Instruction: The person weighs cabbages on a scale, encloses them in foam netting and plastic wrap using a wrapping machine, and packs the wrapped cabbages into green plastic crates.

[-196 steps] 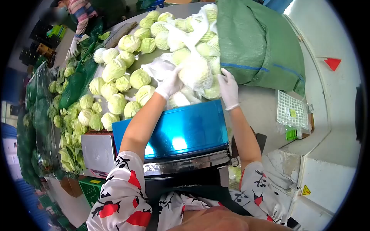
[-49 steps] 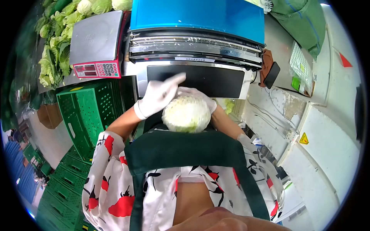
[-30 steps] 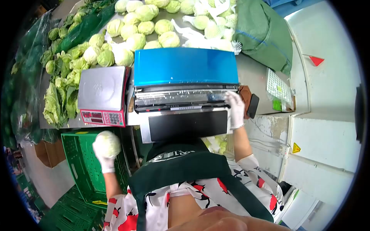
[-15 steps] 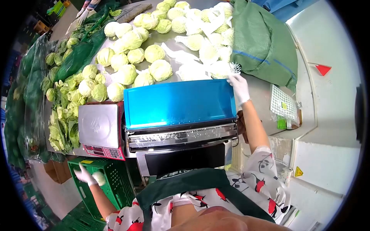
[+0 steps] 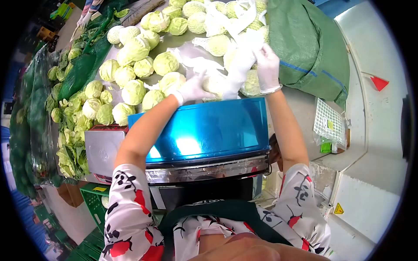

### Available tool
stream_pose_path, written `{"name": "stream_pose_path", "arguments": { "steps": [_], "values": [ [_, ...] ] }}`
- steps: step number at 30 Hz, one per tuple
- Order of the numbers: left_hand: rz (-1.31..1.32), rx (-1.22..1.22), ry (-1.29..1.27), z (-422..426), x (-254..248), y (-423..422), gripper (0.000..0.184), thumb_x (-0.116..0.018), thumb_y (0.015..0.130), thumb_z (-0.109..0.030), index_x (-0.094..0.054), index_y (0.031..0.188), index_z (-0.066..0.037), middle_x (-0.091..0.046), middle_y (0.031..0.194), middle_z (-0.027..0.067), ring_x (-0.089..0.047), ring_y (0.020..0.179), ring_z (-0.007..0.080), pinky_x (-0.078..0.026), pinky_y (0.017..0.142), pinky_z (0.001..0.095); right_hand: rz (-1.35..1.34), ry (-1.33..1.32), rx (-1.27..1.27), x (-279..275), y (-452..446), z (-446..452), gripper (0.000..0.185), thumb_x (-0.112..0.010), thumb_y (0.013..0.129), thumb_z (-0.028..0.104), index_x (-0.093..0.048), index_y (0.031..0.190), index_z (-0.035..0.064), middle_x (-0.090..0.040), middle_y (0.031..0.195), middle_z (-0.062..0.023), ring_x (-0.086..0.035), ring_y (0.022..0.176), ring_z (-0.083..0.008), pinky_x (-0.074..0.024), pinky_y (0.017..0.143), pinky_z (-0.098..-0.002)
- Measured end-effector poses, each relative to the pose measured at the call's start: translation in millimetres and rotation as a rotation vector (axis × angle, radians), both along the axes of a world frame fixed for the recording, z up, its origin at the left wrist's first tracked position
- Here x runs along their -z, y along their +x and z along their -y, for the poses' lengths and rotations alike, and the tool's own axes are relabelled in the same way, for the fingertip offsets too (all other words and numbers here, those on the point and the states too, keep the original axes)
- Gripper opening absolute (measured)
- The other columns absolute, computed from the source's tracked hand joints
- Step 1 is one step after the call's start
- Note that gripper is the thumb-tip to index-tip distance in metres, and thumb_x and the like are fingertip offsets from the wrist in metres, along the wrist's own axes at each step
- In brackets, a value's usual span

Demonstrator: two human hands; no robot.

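Observation:
My left hand [image 5: 193,89], in a white glove, reaches across the blue-topped machine [image 5: 204,130]. Its fingers are spread beside a pale cabbage [image 5: 213,85] at the machine's far edge. My right hand [image 5: 267,67], also gloved, has its fingers bent together at a white foam net [image 5: 240,65]; glare blurs the exact contact. Net-covered cabbages [image 5: 217,45] lie just beyond both hands. Loose bare cabbages [image 5: 166,63] are spread to the left of them.
A scale [image 5: 103,150] stands left of the machine, beside loose leaves [image 5: 69,161]. A large green sack [image 5: 307,48] is at right, near a packet of white netting [image 5: 328,119]. A green crate [image 5: 93,200] sits below. Another person's gloved hand [image 5: 85,19] shows at far left.
My left hand has risen from beside the green crate, leaving a cabbage there, to the cabbages behind the machine. My right hand has moved farther forward to the foam nets.

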State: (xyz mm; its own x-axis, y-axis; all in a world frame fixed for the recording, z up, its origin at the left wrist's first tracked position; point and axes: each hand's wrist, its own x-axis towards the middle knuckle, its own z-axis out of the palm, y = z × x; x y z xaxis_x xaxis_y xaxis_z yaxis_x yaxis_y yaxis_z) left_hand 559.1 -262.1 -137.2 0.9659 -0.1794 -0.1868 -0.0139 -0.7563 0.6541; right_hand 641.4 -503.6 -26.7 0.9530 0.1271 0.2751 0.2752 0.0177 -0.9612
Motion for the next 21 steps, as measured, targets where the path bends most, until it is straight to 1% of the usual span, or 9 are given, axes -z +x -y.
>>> {"name": "stream_pose_path", "arguments": {
  "steps": [2,5,8,9,14,17,18,19,21],
  "values": [
    [0.074,0.076,0.18,24,32,15,0.127,-0.087,0.064,-0.052,-0.016,0.154,0.003,-0.047,0.14,0.031,-0.055,0.125,0.0378,-0.043,0.107,0.0383,0.061,0.048,0.127,-12,0,3,0.017,-0.062,0.096,0.016,-0.064,0.098,-0.0008,-0.06,0.079,0.0003,-0.049,0.072,-0.0075,-0.0427,0.064,-0.0248],
    [-0.146,0.053,0.107,30,5,31,0.136,-0.088,0.056,-0.054,-0.014,0.151,0.007,-0.041,0.144,0.0321,-0.054,0.125,0.04,-0.043,0.107,0.0386,0.141,-0.057,0.454,-37,-7,15,0.021,-0.061,0.097,0.018,-0.063,0.1,-0.0026,-0.06,0.081,-0.0002,-0.05,0.072,-0.0074,-0.0435,0.064,-0.0253],
    [-0.178,-0.119,-0.145,12,29,37,0.122,-0.089,0.059,-0.054,-0.03,0.146,0.008,-0.054,0.133,0.0261,-0.056,0.124,0.0342,-0.045,0.105,0.0375,0.144,0.017,0.557,-39,-8,31,0.019,-0.061,0.098,0.014,-0.06,0.103,-0.0034,-0.064,0.092,-0.004,-0.055,0.081,-0.0094,-0.0465,0.075,-0.0265],
    [-0.176,-0.189,-0.241,5,32,37,0.119,-0.089,0.059,-0.054,-0.034,0.144,0.008,-0.057,0.13,0.0245,-0.056,0.124,0.0328,-0.046,0.104,0.0369,0.189,0.277,0.43,-38,-4,31,0.018,-0.062,0.097,0.012,-0.06,0.107,-0.0024,-0.065,0.098,-0.0042,-0.057,0.086,-0.0097,-0.0465,0.079,-0.0271],
    [-0.545,-0.338,-1.077,-27,11,26,0.068,-0.072,0.088,-0.033,-0.044,0.141,-0.001,-0.059,0.133,0.0119,-0.058,0.122,0.0195,-0.05,0.1,0.0418,0.131,0.159,0.369,-37,-23,36,0.024,-0.061,0.097,0.01,-0.058,0.115,-0.0048,-0.064,0.107,-0.0046,-0.06,0.095,-0.0111,-0.048,0.085,-0.0278],
    [-0.467,-0.27,-1.387,-19,-11,16,0.062,-0.063,0.094,-0.035,-0.043,0.143,-0.004,-0.056,0.138,0.0104,-0.054,0.127,0.0237,-0.043,0.107,0.0437,0.045,-0.079,0.322,-25,-28,33,0.028,-0.063,0.095,0.014,-0.058,0.117,-0.0043,-0.064,0.103,-0.0049,-0.059,0.094,-0.0118,-0.047,0.087,-0.028],
    [-0.497,-0.29,-1.477,-17,-18,10,0.058,-0.058,0.096,-0.034,-0.044,0.143,-0.005,-0.054,0.141,0.0095,-0.054,0.127,0.0237,-0.043,0.107,0.0445,-0.073,-0.299,0.312,-20,-23,30,0.037,-0.066,0.093,0.02,-0.056,0.119,-0.0045,-0.065,0.106,-0.0127,-0.062,0.099,-0.021,-0.046,0.093,-0.034],
    [-0.477,-0.292,-1.562,-12,-31,2,0.058,-0.058,0.096,-0.033,-0.043,0.144,-0.005,-0.054,0.141,0.0098,-0.054,0.127,0.0234,-0.044,0.106,0.0439,0.212,-0.69,0.426,-8,-20,19,0.05,-0.067,0.091,0.028,-0.054,0.125,-0.0057,-0.063,0.115,-0.0219,-0.06,0.109,-0.0325,-0.0432,0.099,-0.0413],
    [-0.44,-0.291,-1.731,-4,-53,-18,0.056,-0.059,0.096,-0.031,-0.042,0.145,-0.006,-0.054,0.141,0.0104,-0.055,0.127,0.0229,-0.047,0.104,0.0428,0.521,-0.897,0.642,4,-28,-8,0.06,-0.066,0.092,0.034,-0.049,0.134,-0.006,-0.057,0.129,-0.0259,-0.053,0.121,-0.0386,-0.0396,0.104,-0.0445]
  ]
}}
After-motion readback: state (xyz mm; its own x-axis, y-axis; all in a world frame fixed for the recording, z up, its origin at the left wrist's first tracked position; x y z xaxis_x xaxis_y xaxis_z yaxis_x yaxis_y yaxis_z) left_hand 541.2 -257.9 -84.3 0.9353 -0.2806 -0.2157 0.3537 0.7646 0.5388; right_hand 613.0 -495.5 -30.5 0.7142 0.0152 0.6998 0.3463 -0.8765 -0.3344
